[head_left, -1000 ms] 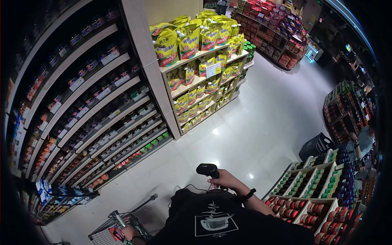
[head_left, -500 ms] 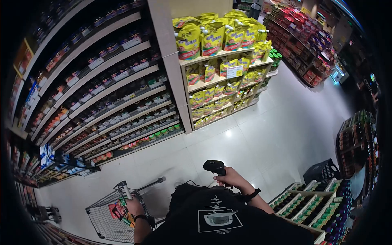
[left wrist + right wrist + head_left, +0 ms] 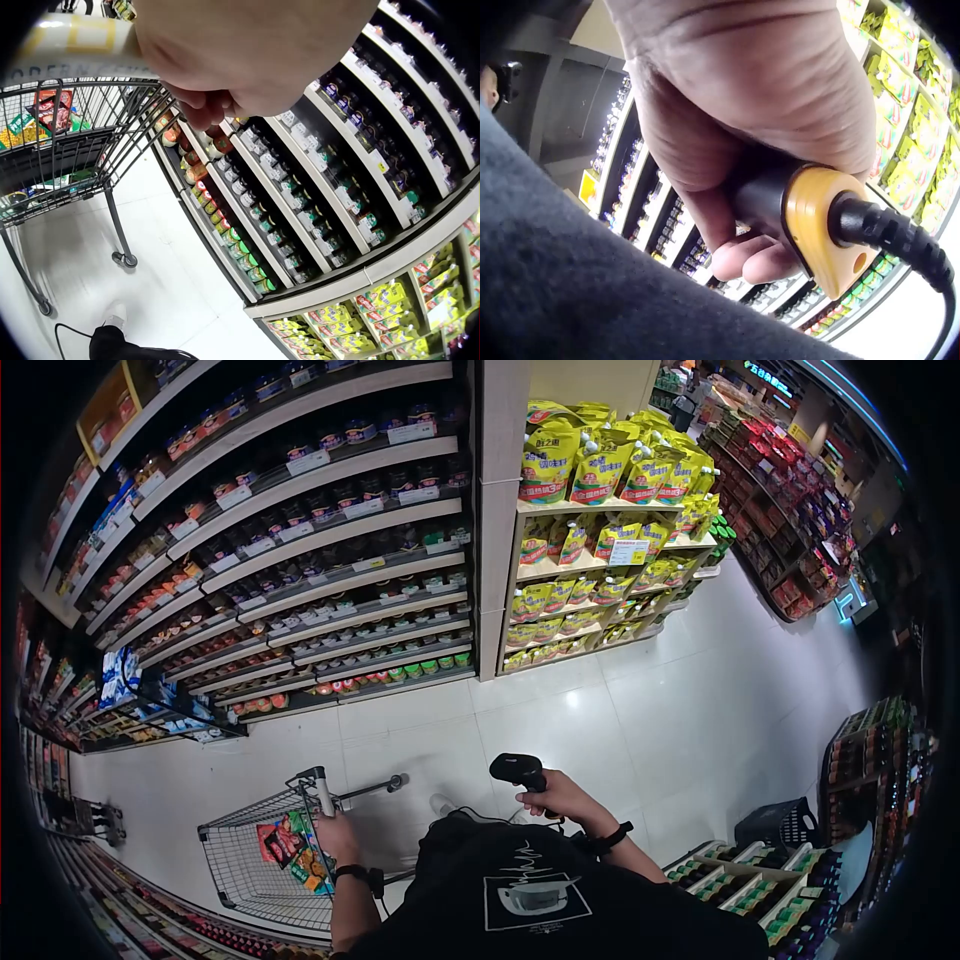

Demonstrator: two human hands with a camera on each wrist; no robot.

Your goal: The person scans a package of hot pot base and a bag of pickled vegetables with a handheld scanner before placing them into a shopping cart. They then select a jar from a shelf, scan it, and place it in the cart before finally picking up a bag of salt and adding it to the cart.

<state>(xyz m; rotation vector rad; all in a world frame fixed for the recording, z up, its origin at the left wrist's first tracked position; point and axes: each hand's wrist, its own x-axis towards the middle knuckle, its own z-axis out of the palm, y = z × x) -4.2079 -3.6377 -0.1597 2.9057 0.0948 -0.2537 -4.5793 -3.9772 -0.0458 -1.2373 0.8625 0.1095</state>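
Note:
My left hand point(image 3: 338, 838) grips the white handle point(image 3: 325, 797) of a wire shopping cart point(image 3: 232, 880) at the lower left in the head view. Bright red, green and yellow packets point(image 3: 303, 852) lie in the cart's basket. In the left wrist view the fingers curl at the end of the handle point(image 3: 75, 43). My right hand point(image 3: 565, 797) holds a black handheld barcode scanner point(image 3: 517, 769) in front of the body, its head pointing left. The right wrist view shows the yellow butt of the scanner's grip point(image 3: 817, 217), with a black cable point(image 3: 892, 232) running out of it.
Tall shelves of jars point(image 3: 330, 570) line the left, ending at a pillar point(image 3: 500, 540). Beyond stands a rack of yellow pouches point(image 3: 580, 600). At the lower right are a display of jars point(image 3: 750, 880) and a dark shopping basket point(image 3: 775, 825). Pale tiled floor point(image 3: 560, 720) runs between.
The head view has swung left, so shelves and pouch rack shift right in it. More of the cart and left forearm shows. Both hands keep their hold.

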